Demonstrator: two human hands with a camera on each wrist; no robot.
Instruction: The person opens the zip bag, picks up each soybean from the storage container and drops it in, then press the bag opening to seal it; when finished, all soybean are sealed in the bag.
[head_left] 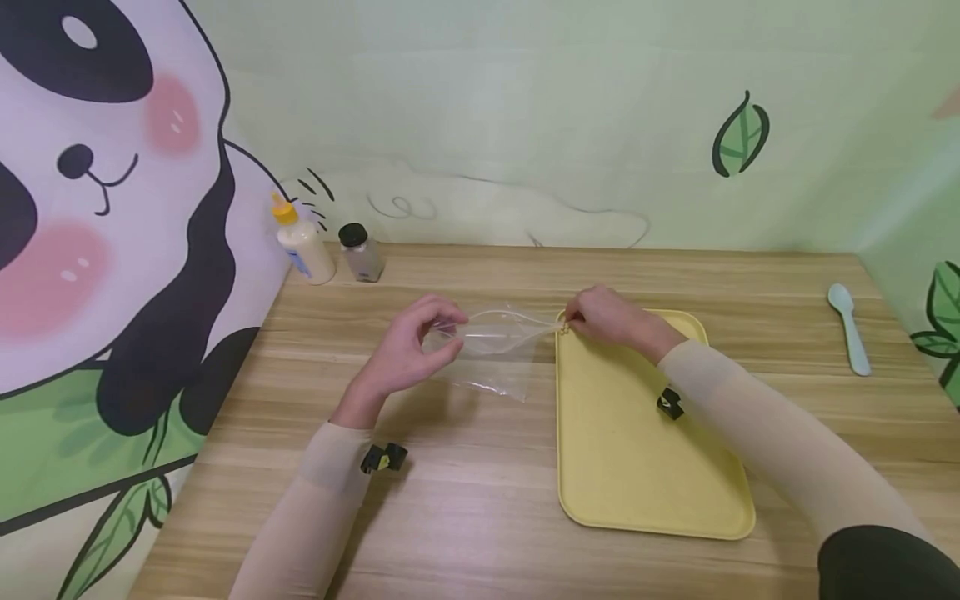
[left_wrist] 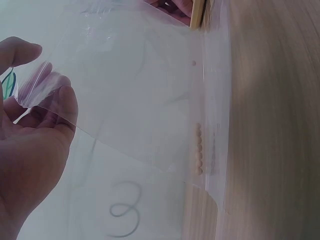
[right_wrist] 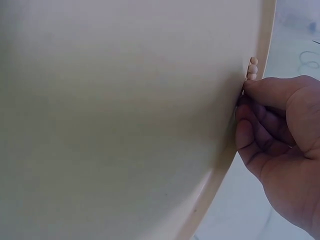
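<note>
A clear plastic zip bag lies between both hands, its mouth spread apart. My left hand holds the bag's left end, with film over the curled fingers and the thumb standing apart from them. Through the film in the left wrist view, a row of small tan beads shows low in the bag. At the bag's right end, my right hand is over the top left corner of the yellow tray. Its thumb and finger pinch a short row of small beads; the lower ones are hidden by the fingers.
A white bottle with a yellow nozzle cap and a small clear jar with a black lid stand at the back left. On the far right lies a light blue spoon. The painted wall rises behind the wooden table.
</note>
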